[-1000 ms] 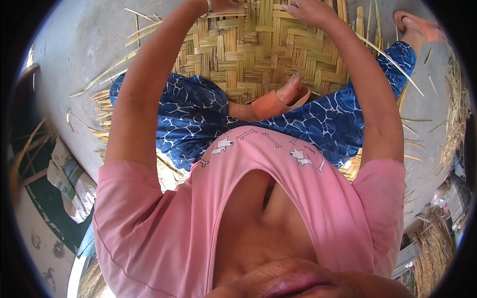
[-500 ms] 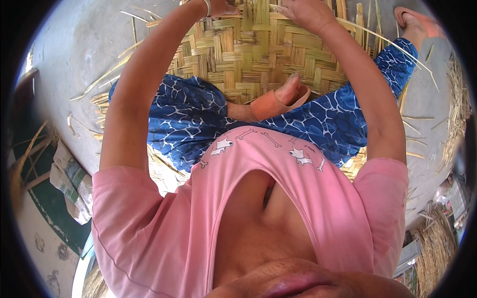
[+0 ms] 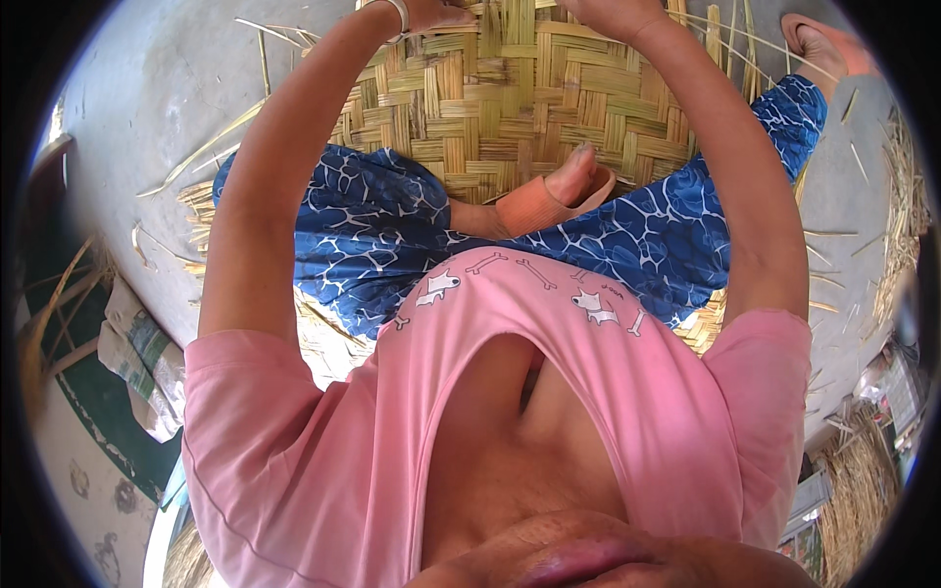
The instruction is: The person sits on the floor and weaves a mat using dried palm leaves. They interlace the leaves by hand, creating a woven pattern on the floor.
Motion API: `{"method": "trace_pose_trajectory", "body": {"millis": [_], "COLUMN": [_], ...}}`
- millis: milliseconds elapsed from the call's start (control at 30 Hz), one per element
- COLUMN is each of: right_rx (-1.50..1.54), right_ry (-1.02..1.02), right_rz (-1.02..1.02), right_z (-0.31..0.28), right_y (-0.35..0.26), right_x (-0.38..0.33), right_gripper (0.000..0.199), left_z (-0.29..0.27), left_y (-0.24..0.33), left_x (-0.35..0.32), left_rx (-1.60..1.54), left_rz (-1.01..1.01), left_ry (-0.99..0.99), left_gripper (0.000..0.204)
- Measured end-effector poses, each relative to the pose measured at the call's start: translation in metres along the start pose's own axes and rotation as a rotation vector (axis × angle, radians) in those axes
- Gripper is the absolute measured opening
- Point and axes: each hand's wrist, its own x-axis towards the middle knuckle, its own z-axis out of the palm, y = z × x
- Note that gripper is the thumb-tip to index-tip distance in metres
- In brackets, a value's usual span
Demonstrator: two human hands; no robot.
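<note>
A woven mat of flat bamboo strips (image 3: 510, 108) lies on the ground in front of me, partly under my legs. Both my arms reach out over it. My left hand (image 3: 436, 14), with a pale bangle on the wrist, rests at the mat's far part and is mostly cut off by the picture's top edge. My right hand (image 3: 610, 12) is over the mat too, beside loose strip ends (image 3: 714, 29), and its fingers are out of view. Whether either hand grips a strip cannot be seen.
My foot in an orange sandal (image 3: 549, 201) rests on the mat between my blue patterned trouser legs (image 3: 372, 230). My other foot (image 3: 818, 44) is at the far right. Loose strips (image 3: 196, 157) litter the grey concrete floor (image 3: 167, 88). Straw is piled at the right (image 3: 907, 196); a sack (image 3: 137, 353) lies left.
Both hands have slid slightly farther toward the top edge. The mat and my feet stay where they were.
</note>
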Motion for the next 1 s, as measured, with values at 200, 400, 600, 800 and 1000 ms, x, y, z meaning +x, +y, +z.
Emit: {"method": "trace_pose_trajectory", "body": {"millis": [200,400,600,800,1000], "right_rx": [-0.055,-0.187,-0.265,-0.420,-0.172], "right_ry": [-0.156,-0.116,-0.127,-0.311,-0.117], "right_rz": [0.050,0.008,-0.002,0.023,-0.154], "right_z": [0.018,0.042,0.037,0.017,0.006], "right_y": [0.006,0.019,0.013,0.003,-0.061], "right_x": [-0.009,0.001,0.003,0.012,0.037], "right_gripper": [0.040,0.035,0.027,0.033,0.019], "left_z": [-0.003,-0.023,-0.044,-0.042,-0.034], "left_y": [-0.012,0.009,0.004,-0.041,-0.036], "left_x": [0.007,-0.005,-0.036,-0.048,-0.073], "left_rx": [0.069,0.146,0.352,0.189,0.148], "left_rz": [0.094,0.051,0.013,0.036,0.039], "left_ry": [-0.028,-0.124,-0.122,-0.119,0.044], "left_gripper": [0.043,0.044,0.044,0.035,0.029]}}
